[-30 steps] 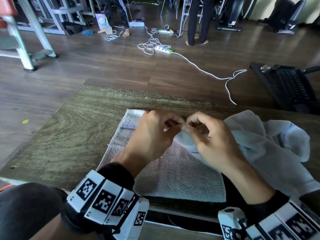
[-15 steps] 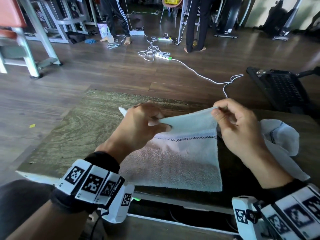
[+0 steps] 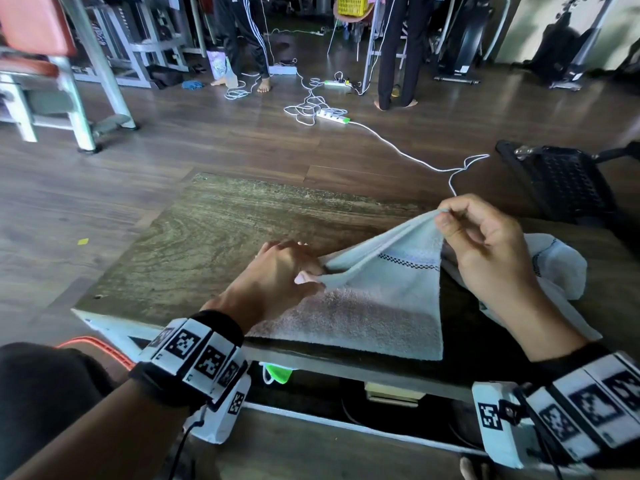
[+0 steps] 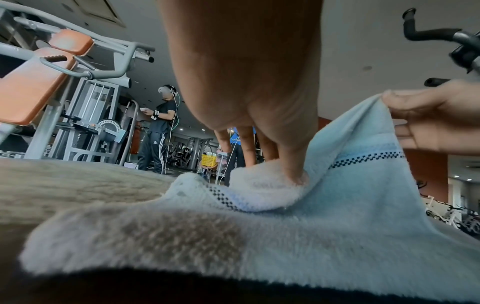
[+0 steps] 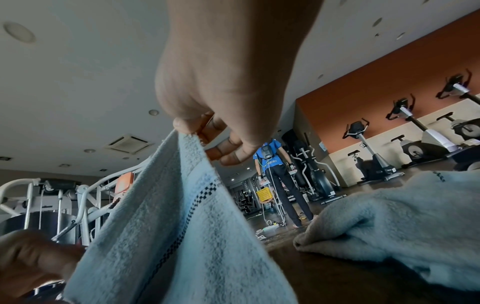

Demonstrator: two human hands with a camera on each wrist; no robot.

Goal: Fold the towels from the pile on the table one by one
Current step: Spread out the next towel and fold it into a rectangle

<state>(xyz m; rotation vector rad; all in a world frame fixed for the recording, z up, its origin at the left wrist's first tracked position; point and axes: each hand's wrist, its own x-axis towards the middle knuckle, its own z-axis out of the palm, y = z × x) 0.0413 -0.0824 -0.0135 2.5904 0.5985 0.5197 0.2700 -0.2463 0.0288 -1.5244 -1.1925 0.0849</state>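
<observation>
Both hands (image 3: pixel 377 258) pinch towel (image 3: pixel 388 306) above table (image 3: pixel 214 237).

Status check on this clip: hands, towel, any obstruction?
Left hand pinches towel corner low; right hand pinches the other, raised. Unfolded pile lies right, apart. Nothing obstructing.

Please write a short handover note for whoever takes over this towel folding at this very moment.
Left hand: pinches one corner of the light blue towel, low near the table.
Right hand: pinches the other corner of the same edge, raised above the table.
The towel's near part lies flat at the table's front edge; its far edge, with the checkered stripe, is lifted between the hands.
The crumpled towels lie in a heap on the table to the right, behind the right hand.
Done: this towel is gripped by two corners. No finished towel is visible.
Left: finish this fold, then fold the heap one by one.
</observation>
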